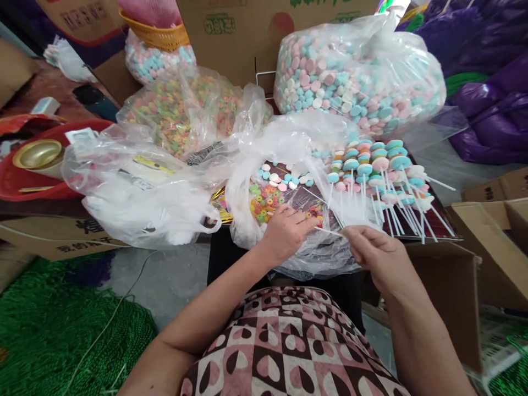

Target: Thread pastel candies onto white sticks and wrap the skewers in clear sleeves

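Note:
My right hand (377, 254) pinches the near end of a thin white stick (330, 231) that points left. My left hand (286, 230) has its fingers curled at the stick's far tip, over a small pile of colourful ring candies (264, 202) on a plastic sheet. Whether a candy is in those fingers is hidden. Loose pink, white and blue round candies (284, 179) lie just behind the rings. To the right rests a heap of finished candy skewers (379, 170), with their sticks fanning toward me.
A big clear bag of pastel round candies (355, 71) stands at the back right, a bag of ring candies (185, 110) at the back left. Cardboard boxes (487, 247) flank me, with a red tub (25, 181) on the left. Green netting (49, 330) covers the floor.

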### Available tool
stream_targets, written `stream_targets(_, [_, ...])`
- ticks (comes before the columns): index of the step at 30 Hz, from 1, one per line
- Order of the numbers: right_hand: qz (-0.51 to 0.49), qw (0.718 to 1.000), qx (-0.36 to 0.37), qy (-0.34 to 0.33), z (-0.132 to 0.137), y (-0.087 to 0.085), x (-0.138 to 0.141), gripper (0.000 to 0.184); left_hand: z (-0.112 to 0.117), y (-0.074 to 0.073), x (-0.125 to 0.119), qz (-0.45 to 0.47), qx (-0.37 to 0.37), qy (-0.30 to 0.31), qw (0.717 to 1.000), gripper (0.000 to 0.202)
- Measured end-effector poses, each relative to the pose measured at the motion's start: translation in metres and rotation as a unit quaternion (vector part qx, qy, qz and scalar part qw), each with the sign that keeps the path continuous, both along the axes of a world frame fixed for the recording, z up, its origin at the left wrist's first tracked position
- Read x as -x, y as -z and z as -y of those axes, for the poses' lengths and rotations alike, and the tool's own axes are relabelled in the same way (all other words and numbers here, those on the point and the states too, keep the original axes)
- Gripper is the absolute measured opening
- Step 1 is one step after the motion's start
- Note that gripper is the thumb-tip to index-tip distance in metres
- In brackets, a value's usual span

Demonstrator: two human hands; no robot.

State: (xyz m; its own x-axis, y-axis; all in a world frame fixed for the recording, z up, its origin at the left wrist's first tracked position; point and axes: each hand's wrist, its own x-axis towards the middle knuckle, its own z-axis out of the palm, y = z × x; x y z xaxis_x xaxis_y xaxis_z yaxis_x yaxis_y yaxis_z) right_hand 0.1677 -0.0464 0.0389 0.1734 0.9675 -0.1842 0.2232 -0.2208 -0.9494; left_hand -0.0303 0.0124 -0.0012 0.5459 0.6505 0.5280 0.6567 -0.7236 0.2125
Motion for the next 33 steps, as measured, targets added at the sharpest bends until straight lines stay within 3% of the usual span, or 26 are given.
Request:
stream_targets(3, [-0.127, 0.988, -0.052, 0.073, -0.004, -0.001, 0.008, 0.031, 0.004, -0.01, 0.001, 0.042, 0.082, -0.008, 0.996, 0.037])
stream_targets(6, [-0.185, 0.975, -0.096, 0.08, -0.008, -0.002, 0.026, 0.024, 0.01, -0.02, -0.001, 0.086, 0.219, 0.009, 0.972, 0.044])
stream_targets(9, [-0.182, 0.972, -0.122, 0.081, -0.011, 0.002, 0.041, 0.022, 0.015, -0.026, -0.002, 0.116, 0.338, 0.044, 0.933, 0.046])
stream_targets(13, [-0.148, 0.977, -0.143, 0.057, -0.012, 0.011, 0.046, 0.018, 0.019, -0.026, -0.004, 0.163, 0.422, 0.08, 0.888, 0.049])
stream_targets(19, [-0.09, 0.985, -0.149, 0.013, -0.01, 0.015, 0.044, 0.018, 0.02, -0.022, -0.005, 0.209, 0.439, 0.095, 0.868, 0.047])
stream_targets(24, [-0.034, 0.99, -0.135, -0.024, -0.01, 0.007, 0.043, 0.022, 0.011, -0.034, 0.005, 0.238, 0.399, 0.062, 0.884, 0.036])
stream_targets(27, [0.03, 0.981, -0.178, -0.069, -0.01, 0.006, 0.045, 0.019, 0.006, -0.038, 0.007, 0.319, 0.39, 0.027, 0.863, 0.031])
stream_targets(33, [0.081, 0.965, -0.234, -0.086, -0.011, 0.021, 0.049, 0.018, 0.005, -0.03, 0.002, 0.404, 0.408, 0.043, 0.818, 0.025])
